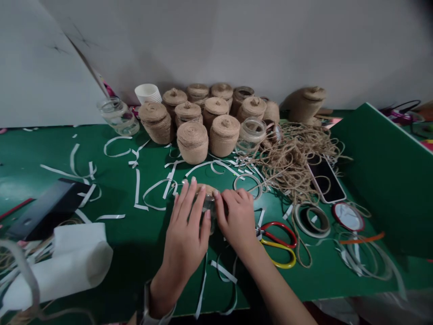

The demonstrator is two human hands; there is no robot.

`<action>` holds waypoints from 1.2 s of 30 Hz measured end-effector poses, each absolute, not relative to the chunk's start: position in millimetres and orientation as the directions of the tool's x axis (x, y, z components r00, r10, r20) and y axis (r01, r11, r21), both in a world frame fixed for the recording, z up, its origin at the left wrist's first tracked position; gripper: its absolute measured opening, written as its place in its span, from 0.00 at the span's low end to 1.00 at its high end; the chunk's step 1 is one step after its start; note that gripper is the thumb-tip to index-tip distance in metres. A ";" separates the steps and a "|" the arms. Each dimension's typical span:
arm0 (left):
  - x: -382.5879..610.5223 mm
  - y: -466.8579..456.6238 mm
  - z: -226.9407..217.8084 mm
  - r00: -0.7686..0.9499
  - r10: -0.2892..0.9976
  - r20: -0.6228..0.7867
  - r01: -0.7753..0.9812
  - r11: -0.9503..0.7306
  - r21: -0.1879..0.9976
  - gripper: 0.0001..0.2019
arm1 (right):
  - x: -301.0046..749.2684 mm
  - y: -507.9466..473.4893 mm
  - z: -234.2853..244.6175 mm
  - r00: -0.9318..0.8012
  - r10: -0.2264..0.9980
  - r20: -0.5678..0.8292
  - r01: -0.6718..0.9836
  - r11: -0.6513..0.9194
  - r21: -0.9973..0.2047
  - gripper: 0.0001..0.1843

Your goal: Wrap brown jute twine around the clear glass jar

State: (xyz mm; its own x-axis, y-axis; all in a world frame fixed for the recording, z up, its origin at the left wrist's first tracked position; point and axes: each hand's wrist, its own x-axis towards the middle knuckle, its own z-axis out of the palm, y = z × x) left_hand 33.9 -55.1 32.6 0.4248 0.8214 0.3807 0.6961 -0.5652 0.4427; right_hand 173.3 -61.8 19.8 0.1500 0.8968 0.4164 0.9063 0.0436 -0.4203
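Observation:
Between my hands on the green table lies a small glass jar (209, 204), its near end partly wound with brown jute twine (206, 189). My left hand (188, 223) rests over the jar, fingers stretched along it and thumb against its side, steadying it. The fingers of my right hand (237, 217) are curled at the jar's right edge. A strand seems to run from them towards the twine heap (297, 158), though the fingertips hide the exact grip. Red-and-yellow-handled scissors (278, 243) lie just right of my right wrist.
Behind stand several twine-wrapped jars (192, 142), bare glass jars (252, 135) and stacked white cups (148, 93). On the right are a phone (326, 178), tape rolls (311, 220) and a green board (379, 180). White paper (61, 262) and tape strips (137, 187) lie left.

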 end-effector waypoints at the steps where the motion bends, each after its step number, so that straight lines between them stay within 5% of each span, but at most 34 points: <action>1: 34.4 -55.0 31.5 0.427 0.811 0.399 0.673 -0.580 0.459 0.24 | 173.9 -61.6 19.8 0.145 0.899 0.412 0.909 0.043 -0.415 0.17; 9: 36.6 -54.3 21.3 0.122 0.982 0.146 0.523 -0.188 0.831 0.22 | 178.2 -60.4 16.4 0.154 0.893 0.423 0.921 0.025 -0.389 0.19; 15: 39.2 -60.2 30.5 0.336 0.844 0.418 0.641 -0.530 0.556 0.23 | 179.2 -58.4 21.0 0.118 0.897 0.426 0.943 0.033 -0.330 0.18; 18: 39.2 -59.0 33.0 0.498 0.783 0.373 0.619 -0.622 0.480 0.33 | 180.7 -56.4 21.8 0.077 0.903 0.424 0.953 0.059 -0.298 0.18; 21: 37.6 -57.0 28.2 0.447 0.821 0.355 0.632 -0.571 0.524 0.32 | 183.7 -55.3 19.5 0.071 0.904 0.421 0.953 0.064 -0.297 0.19; 28: 36.6 -62.5 8.4 0.160 0.972 0.171 0.444 -0.225 0.867 0.24 | 191.2 -56.9 15.6 0.094 0.900 0.426 0.946 0.053 -0.320 0.20; 36: 40.3 -61.5 28.3 0.410 0.841 0.353 0.581 -0.539 0.609 0.30 | 189.4 -58.8 22.8 0.089 0.897 0.433 0.950 0.054 -0.307 0.18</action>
